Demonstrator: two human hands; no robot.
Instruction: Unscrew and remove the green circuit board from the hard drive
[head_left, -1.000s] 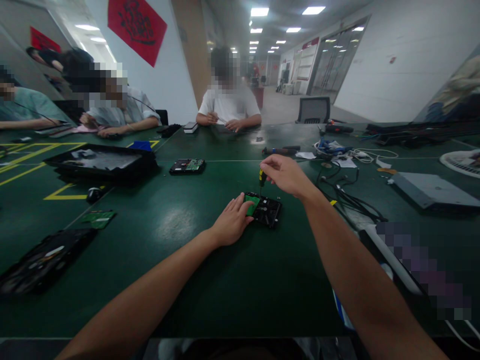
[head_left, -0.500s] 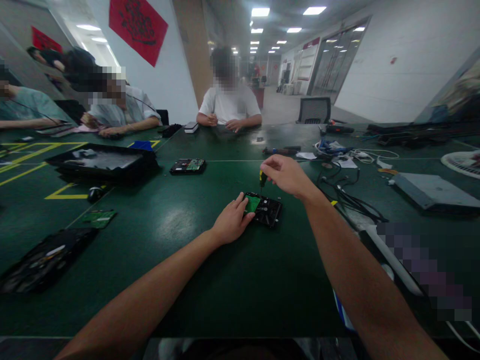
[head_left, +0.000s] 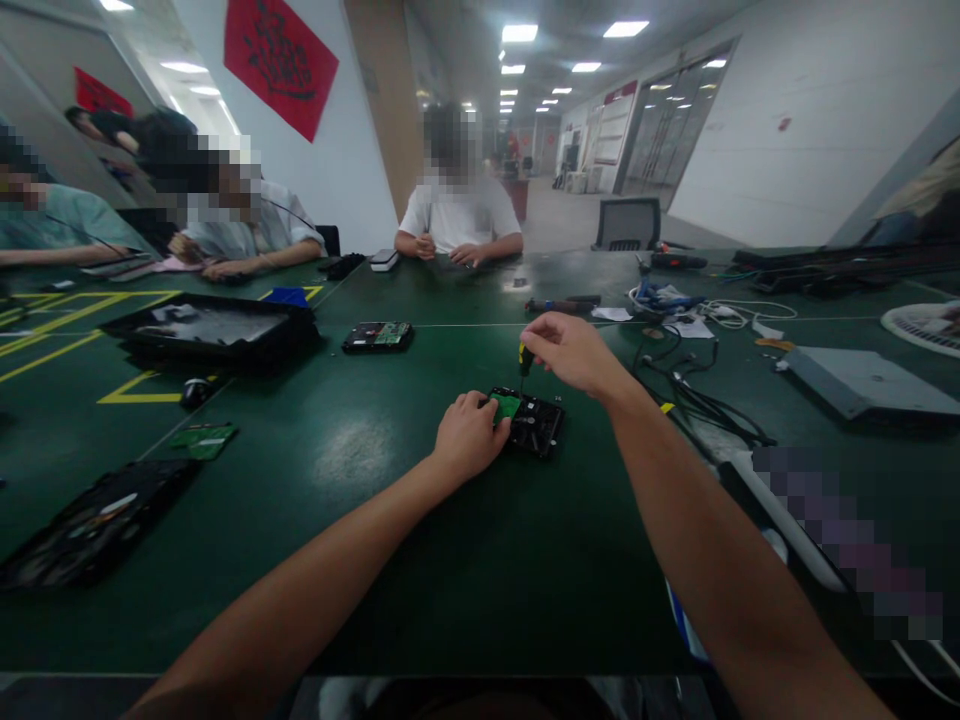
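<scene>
A black hard drive (head_left: 534, 423) with a green circuit board on its left part lies on the green table (head_left: 420, 560) in front of me. My left hand (head_left: 469, 437) rests on the drive's left edge, fingers curled against it. My right hand (head_left: 574, 352) is closed round the top of a small screwdriver (head_left: 524, 362) with a yellow-and-black handle. The screwdriver stands upright with its tip on the drive's far edge.
A second hard drive (head_left: 378, 336) lies further back. A black tray (head_left: 210, 332), a loose green board (head_left: 201, 439) and a dark device (head_left: 90, 522) are at the left. Cables (head_left: 690, 390) and a grey box (head_left: 862, 382) lie right. Several people sit along the far and left sides.
My left hand's fingers have curled in from flat onto the drive's edge. The right hand and screwdriver stay in place. The view has shifted slightly.
</scene>
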